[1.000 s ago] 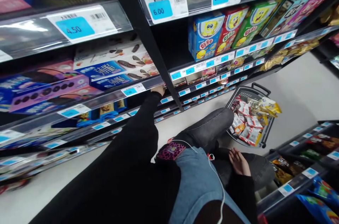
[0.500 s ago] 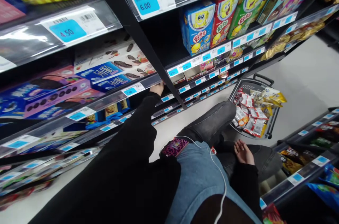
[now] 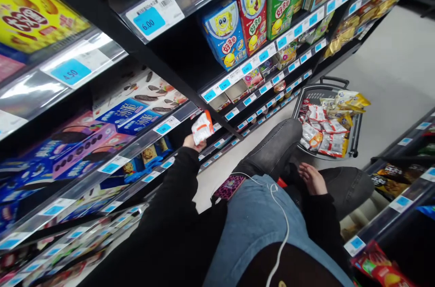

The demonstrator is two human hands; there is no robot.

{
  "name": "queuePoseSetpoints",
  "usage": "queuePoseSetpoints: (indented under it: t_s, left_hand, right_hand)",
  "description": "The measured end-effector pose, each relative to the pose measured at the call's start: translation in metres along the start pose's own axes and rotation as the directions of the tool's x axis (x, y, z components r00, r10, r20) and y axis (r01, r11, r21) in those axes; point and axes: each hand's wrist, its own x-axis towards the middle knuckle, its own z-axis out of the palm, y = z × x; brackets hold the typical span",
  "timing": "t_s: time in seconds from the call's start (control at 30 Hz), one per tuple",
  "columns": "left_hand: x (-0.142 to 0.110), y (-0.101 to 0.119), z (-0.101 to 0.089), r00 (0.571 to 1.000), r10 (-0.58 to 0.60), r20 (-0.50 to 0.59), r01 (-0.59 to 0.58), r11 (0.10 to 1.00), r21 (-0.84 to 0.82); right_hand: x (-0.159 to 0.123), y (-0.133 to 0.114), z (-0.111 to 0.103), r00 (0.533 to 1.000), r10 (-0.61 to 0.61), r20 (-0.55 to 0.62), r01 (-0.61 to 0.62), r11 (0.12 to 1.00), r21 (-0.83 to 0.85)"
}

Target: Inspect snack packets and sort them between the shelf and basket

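My left hand is closed on a small white-and-orange snack packet, held just in front of the shelf's lower levels. Blue biscuit boxes lie on the shelf to the left of that hand. Over my thigh, my right hand rests with its fingers loosely extended and nothing in it. Beyond my knee stands a dark shopping basket on the floor, with several white-and-red packets and yellow packets inside.
Blue, red and green snack boxes stand on the shelf ahead. A dark shelf upright divides the rack. Another shelf edge with packets runs along my right. A phone with a white cable lies at my hip.
My left hand has come out from the shelf and now shows a white-and-orange packet. My right hand has lifted and turned slightly. The view has shifted a little.
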Motion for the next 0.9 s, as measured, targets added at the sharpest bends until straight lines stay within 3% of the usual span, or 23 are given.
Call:
queuePoseSetpoints:
  t_s: [0.07,0.2,0.27,0.33,0.4,0.53,0.6,0.67,0.77,0.9]
  left_hand:
    - [-0.024,-0.013,0.034,0.995,-0.067,0.080,0.077,0.988,-0.133]
    - [-0.065,-0.017,0.113,0.964,-0.114,0.241,0.187,0.933,-0.307]
    - [-0.082,-0.005,0.145,0.949,-0.087,0.303,0.224,0.864,-0.450]
    - [-0.097,0.013,0.164,0.936,0.007,0.351,0.194,0.824,-0.533]
    - [-0.110,0.033,0.171,0.895,0.150,0.420,0.110,0.838,-0.534]
    - [-0.124,0.067,0.164,0.675,0.349,0.651,-0.010,0.885,-0.465]
    - [-0.124,0.077,0.161,0.591,0.420,0.689,-0.106,0.887,-0.449]
    - [-0.123,0.085,0.161,0.551,0.502,0.667,-0.233,0.860,-0.454]
    - [-0.125,0.093,0.163,0.529,0.592,0.608,-0.405,0.805,-0.432]
    - [-0.134,0.102,0.161,0.451,0.670,0.590,-0.649,0.700,-0.300]
  right_hand:
    - [-0.020,-0.005,0.031,0.987,-0.016,0.161,0.030,0.996,-0.083]
    - [-0.061,-0.019,0.090,0.902,-0.079,0.425,0.132,0.986,-0.097]
    - [-0.078,-0.030,0.105,0.863,-0.161,0.478,0.224,0.972,-0.076]
    - [-0.092,-0.042,0.108,0.844,-0.275,0.460,0.356,0.929,-0.098]
    - [-0.104,-0.055,0.101,0.831,-0.396,0.391,0.475,0.871,-0.128]
    - [-0.123,-0.077,0.076,0.792,-0.569,0.220,0.605,0.779,-0.165]
    - [-0.130,-0.085,0.064,0.767,-0.610,0.200,0.642,0.726,-0.247]
    - [-0.133,-0.090,0.055,0.747,-0.624,0.230,0.663,0.678,-0.317]
    - [-0.132,-0.095,0.045,0.698,-0.668,0.256,0.714,0.626,-0.313]
    - [-0.131,-0.097,0.034,0.569,-0.786,0.242,0.795,0.451,-0.405]
